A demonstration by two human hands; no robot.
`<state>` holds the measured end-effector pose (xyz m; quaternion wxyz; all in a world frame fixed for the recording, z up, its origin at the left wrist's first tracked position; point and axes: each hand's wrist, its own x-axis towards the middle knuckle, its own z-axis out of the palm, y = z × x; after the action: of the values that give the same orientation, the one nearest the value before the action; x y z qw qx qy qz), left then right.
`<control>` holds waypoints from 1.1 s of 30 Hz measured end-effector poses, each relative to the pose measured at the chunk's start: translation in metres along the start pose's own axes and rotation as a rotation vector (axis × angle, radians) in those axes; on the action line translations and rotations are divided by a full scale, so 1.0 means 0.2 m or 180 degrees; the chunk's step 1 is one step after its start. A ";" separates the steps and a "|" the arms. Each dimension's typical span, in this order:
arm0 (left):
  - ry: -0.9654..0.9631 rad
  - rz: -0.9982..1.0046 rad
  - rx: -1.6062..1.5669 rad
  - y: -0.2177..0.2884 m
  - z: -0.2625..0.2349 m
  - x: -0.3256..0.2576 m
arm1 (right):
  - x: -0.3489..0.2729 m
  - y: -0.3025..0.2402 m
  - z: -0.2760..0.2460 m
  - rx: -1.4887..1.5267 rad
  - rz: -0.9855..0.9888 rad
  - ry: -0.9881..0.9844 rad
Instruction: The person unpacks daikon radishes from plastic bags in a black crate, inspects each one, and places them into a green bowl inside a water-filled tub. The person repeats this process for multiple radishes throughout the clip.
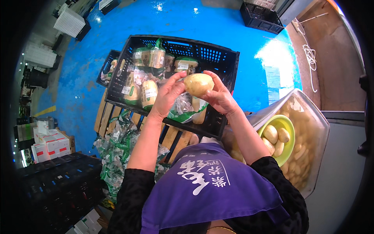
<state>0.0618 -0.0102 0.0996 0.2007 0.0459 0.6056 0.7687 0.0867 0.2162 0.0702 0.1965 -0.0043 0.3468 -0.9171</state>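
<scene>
A pale yellow, peeled-looking potato [198,84] is held up between my two hands, over the near part of a black plastic crate [230,66]. The fingers of my left hand [170,93] press on its left side. On its right side, the thumb and fingers of my right hand [222,95] grip it too. Below them in the crate lie several labelled bags of potatoes [149,93] in clear and green plastic. To the right, a light green bowl [291,130] holds several bare potatoes [270,133].
The bowl rests in a large grey tub [321,128] full of potatoes in murky water. Crumpled clear-and-green plastic bags [117,150] heap up at left, beside the wooden pallet [171,140]. Stacked black crates [58,187] stand lower left; another black crate [265,23] sits far right.
</scene>
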 end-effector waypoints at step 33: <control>0.0484 -0.0661 0.4333 -0.26 -0.08 -0.05 | 0.05 0.15 -0.20 0.1031 0.0659 0.0805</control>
<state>0.0791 -0.0177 0.0475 0.1568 0.0494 0.9668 0.1954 0.0818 0.2177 0.0188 0.2426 0.1779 0.2155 -0.9290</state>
